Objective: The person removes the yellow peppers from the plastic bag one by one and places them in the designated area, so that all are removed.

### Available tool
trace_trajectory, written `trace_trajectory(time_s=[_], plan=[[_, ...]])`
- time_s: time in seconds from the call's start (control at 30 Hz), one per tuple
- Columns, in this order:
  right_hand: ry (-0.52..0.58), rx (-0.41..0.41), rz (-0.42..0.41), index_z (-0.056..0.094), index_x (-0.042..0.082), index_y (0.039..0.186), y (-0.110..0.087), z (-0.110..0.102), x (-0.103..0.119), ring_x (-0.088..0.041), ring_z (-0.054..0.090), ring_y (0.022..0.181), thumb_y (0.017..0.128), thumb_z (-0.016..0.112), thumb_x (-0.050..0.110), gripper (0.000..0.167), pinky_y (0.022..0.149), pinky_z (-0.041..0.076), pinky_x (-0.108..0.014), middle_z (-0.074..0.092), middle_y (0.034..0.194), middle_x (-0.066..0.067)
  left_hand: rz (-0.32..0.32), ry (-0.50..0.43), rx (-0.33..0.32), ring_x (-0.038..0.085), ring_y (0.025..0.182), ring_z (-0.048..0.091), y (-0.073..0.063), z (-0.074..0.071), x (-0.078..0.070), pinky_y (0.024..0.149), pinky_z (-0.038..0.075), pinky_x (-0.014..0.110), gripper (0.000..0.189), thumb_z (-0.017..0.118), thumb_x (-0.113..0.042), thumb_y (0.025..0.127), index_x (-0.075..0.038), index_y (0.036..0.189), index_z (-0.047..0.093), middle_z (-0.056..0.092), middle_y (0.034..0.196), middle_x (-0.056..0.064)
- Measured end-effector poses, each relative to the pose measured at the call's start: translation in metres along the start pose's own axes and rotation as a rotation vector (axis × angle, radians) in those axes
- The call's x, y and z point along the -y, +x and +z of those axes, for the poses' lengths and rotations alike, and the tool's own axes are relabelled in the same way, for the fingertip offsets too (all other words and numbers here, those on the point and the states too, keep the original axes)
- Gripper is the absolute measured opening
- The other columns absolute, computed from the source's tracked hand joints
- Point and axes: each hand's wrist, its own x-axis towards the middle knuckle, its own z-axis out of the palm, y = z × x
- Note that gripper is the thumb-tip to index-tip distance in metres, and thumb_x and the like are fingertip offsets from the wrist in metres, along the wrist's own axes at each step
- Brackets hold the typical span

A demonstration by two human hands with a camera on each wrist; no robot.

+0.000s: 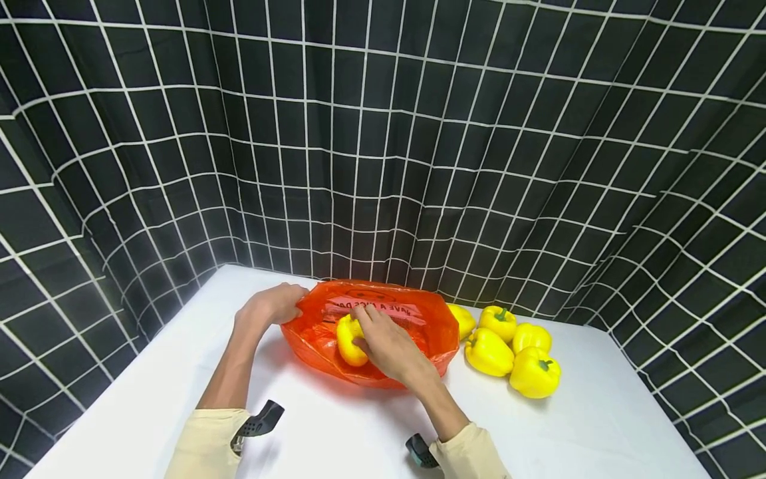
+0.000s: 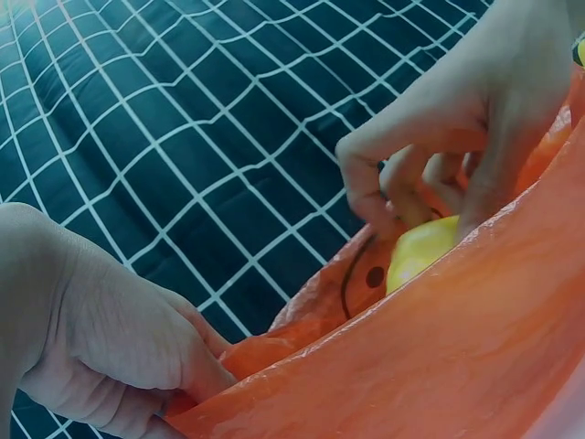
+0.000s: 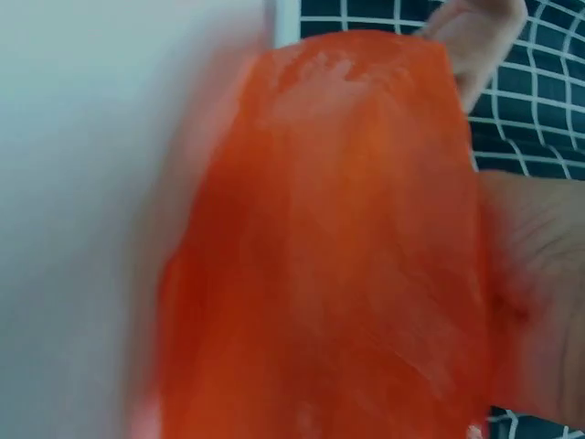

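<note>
A red plastic bag (image 1: 371,372) with printed lettering lies mouth-up on the white table. My left hand (image 1: 276,305) pinches the bag's left edge, fingers curled over the rim in the left wrist view. Inside the bag's mouth, my right hand (image 1: 385,339) grips a yellow bell pepper (image 1: 352,342) from above, fingers and thumb round it. The left wrist view shows that pepper (image 2: 420,253) half hidden behind the bag's front wall (image 2: 439,357). In the right wrist view the bag's wall (image 3: 338,247) covers most of the right hand's fingers.
Several yellow bell peppers (image 1: 489,352) sit in a cluster right of the bag, one partly behind its right edge. The white table (image 1: 622,399) is bordered by a black cloth with a white grid (image 1: 383,166) at the back and sides.
</note>
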Motion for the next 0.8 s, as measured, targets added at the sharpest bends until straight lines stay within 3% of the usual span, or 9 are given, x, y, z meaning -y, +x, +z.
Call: trace_trajectory(time_s=[0.13,0.27,0.37,0.43,0.5,0.63,0.73,0.8], plan=[[0.048,0.093,0.024,0.042,0.015,0.154,-0.005,-0.008,-0.005,-0.019,0.06,0.101,0.097,0.075,0.017,0.066,0.092,0.062,-0.035,0.055,0.122,-0.006,0.006,-0.001,-0.001,0.021,0.091,0.06,-0.001,0.0,0.001,0.092,0.06,0.042,0.033,0.066,-0.001,0.097,-0.005,0.13,0.068,0.07,0.099,0.007],[0.06,0.128,0.018,0.052,0.015,0.138,-0.008,-0.013,-0.01,-0.02,0.061,0.106,0.093,0.079,0.018,0.052,0.1,0.058,-0.039,0.057,0.12,-0.002,0.007,-0.009,0.0,0.021,0.09,0.06,-0.001,0.0,0.001,0.09,0.06,0.041,0.033,0.066,0.0,0.097,-0.005,0.129,0.069,0.071,0.099,0.007],[0.057,0.114,0.03,0.05,0.019,0.126,-0.009,-0.013,-0.012,-0.021,0.059,0.107,0.09,0.081,0.018,0.048,0.103,0.054,-0.042,0.059,0.11,0.002,0.012,-0.008,-0.002,0.02,0.088,0.061,-0.001,0.001,0.0,0.089,0.06,0.04,0.032,0.066,0.0,0.097,-0.004,0.129,0.069,0.071,0.099,0.008],[0.062,0.092,0.042,0.049,0.02,0.126,-0.009,-0.013,-0.012,-0.022,0.06,0.105,0.088,0.082,0.019,0.05,0.101,0.054,-0.044,0.06,0.107,0.002,0.015,0.0,-0.005,0.021,0.088,0.06,-0.002,0.0,0.0,0.09,0.06,0.041,0.032,0.066,0.0,0.097,-0.004,0.128,0.069,0.071,0.098,0.008],[0.067,0.067,0.051,0.049,0.02,0.132,-0.009,-0.014,-0.011,-0.022,0.06,0.108,0.089,0.081,0.021,0.054,0.106,0.053,-0.045,0.062,0.114,0.0,0.01,-0.001,-0.004,0.021,0.089,0.06,-0.002,0.001,0.0,0.09,0.06,0.041,0.032,0.066,0.0,0.097,-0.004,0.129,0.069,0.07,0.098,0.007],[0.086,0.046,0.066,0.046,0.028,0.152,-0.01,-0.02,-0.01,-0.022,0.059,0.098,0.092,0.076,0.022,0.067,0.089,0.056,-0.04,0.057,0.119,-0.005,0.012,0.001,-0.003,0.02,0.089,0.06,-0.001,0.002,0.0,0.091,0.06,0.041,0.033,0.066,0.0,0.097,-0.004,0.129,0.068,0.07,0.098,0.006],[0.109,0.044,0.07,0.051,0.035,0.151,-0.013,-0.029,-0.01,-0.018,0.054,0.086,0.093,0.072,0.022,0.063,0.073,0.05,-0.031,0.051,0.112,-0.003,0.017,0.012,-0.008,0.02,0.088,0.061,0.0,0.001,0.001,0.091,0.061,0.04,0.033,0.066,0.0,0.097,-0.005,0.129,0.069,0.071,0.098,0.006],[0.136,0.029,0.068,0.057,0.031,0.145,-0.015,-0.036,-0.011,-0.017,0.054,0.086,0.093,0.072,0.022,0.054,0.073,0.049,-0.029,0.051,0.111,-0.002,0.021,0.018,-0.009,0.02,0.088,0.061,0.0,0.001,0.001,0.091,0.061,0.041,0.032,0.066,0.0,0.097,-0.005,0.129,0.069,0.071,0.098,0.007]])
